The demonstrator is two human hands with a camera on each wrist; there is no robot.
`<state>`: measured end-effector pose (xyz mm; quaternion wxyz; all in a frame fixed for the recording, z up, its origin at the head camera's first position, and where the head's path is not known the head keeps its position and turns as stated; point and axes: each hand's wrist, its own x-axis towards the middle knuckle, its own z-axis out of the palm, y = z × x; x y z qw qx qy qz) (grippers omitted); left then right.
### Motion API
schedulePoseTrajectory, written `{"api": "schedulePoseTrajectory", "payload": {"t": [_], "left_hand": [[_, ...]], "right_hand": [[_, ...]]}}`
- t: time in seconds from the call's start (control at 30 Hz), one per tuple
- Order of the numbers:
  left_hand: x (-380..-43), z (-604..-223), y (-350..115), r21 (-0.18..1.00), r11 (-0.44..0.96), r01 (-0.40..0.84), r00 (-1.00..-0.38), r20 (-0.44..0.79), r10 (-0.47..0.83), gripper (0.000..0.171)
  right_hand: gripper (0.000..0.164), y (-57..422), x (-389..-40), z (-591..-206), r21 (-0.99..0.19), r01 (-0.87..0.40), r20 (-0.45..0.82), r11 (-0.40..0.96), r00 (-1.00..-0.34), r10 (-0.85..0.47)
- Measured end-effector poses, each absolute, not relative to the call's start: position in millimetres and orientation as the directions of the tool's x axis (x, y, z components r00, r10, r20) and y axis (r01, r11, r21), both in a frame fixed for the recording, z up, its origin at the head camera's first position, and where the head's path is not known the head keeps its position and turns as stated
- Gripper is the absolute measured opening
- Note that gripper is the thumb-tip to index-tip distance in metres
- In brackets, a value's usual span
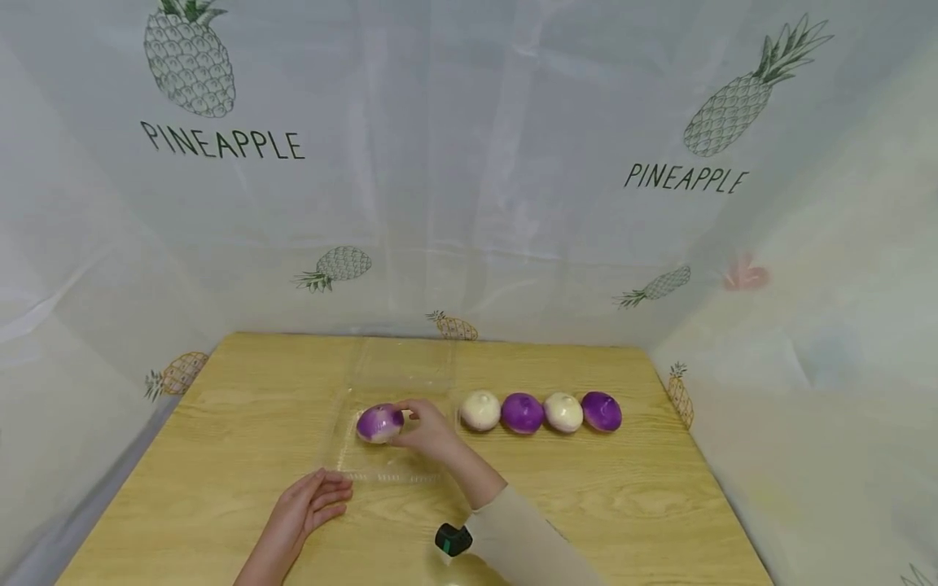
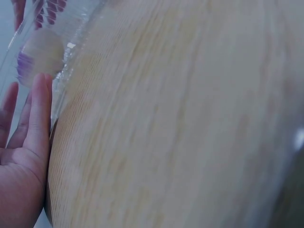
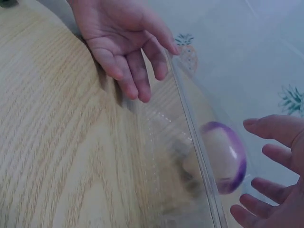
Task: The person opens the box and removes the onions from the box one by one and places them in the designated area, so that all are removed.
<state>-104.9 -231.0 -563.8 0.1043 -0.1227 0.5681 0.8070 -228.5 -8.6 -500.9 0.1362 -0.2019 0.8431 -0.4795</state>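
A purple-and-white turnip [image 1: 379, 424] sits inside a clear plastic box [image 1: 388, 478], toward its left side. My right hand [image 1: 428, 430] is over the box, just right of that turnip. In the right wrist view its fingers [image 3: 270, 190] are spread and relaxed, with a gap between them and the turnip [image 3: 223, 156]. At the box's near left corner, my left hand [image 1: 304, 509] rests on its edge with loose fingers, holding nothing. In the left wrist view the palm [image 2: 23, 166] is turned up beside the clear wall.
The box's clear lid [image 1: 403, 358] lies folded back toward the rear of the wooden table [image 1: 623, 505]. To the right of the box stands a row of turnips: white [image 1: 480, 411], purple [image 1: 523, 413], white [image 1: 563, 413] and purple [image 1: 602, 412]. Pineapple-printed curtains [image 1: 469, 163] surround the table.
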Motion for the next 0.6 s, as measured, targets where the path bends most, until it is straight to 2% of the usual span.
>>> {"api": "schedulePoseTrajectory", "payload": {"t": [0.2,0.33,0.5,0.6], "left_hand": [[-109,-561,-234,0.913,-0.322,-0.249,-0.967,-0.252,0.034,0.045],[-110,-561,-235,0.913,-0.330,-0.241,-0.970,-0.242,0.039,0.043],[-106,-564,-233,0.905,-0.327,-0.272,-0.962,-0.262,0.073,0.045],[-103,-564,-233,0.903,-0.309,-0.299,-0.954,-0.292,0.070,0.048]], "right_hand": [[0.051,-24,-233,-502,-0.827,-0.268,0.000,0.494,-0.879,-0.477],[0.053,-32,-234,-503,-0.817,-0.258,-0.014,0.516,-0.885,-0.466],[0.056,-35,-229,-505,-0.805,-0.239,-0.038,0.544,-0.893,-0.449],[0.055,-39,-227,-507,-0.778,-0.278,-0.028,0.564,-0.881,-0.473]]}}
